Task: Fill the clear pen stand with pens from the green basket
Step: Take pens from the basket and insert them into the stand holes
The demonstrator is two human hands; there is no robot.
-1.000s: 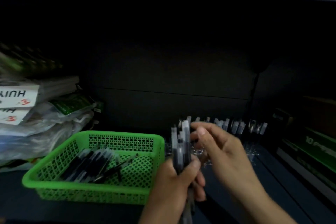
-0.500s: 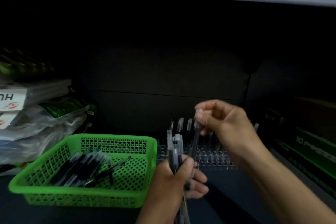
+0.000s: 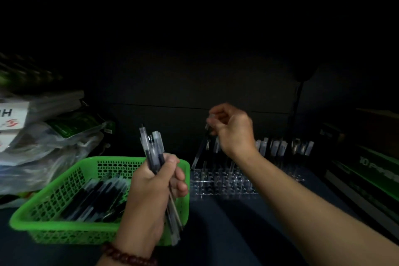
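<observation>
The green basket, a rectangular plastic lattice, sat at the left with slim clear-barrelled pens lying inside. Just right of it stood the clear pen stand, a glossy acrylic grid with capped pens upright along its far row. The left grip was curled tight round a bundle of pens, caps up. The right grip pinched one pen near its cap, slanting down at the stand's left end.

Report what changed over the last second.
The right hand pinched one pen out of the bundle and carried it over to the clear pen stand, where it now slants down toward the left end. The left hand still grips the bundle; the green basket lies as before.
</observation>
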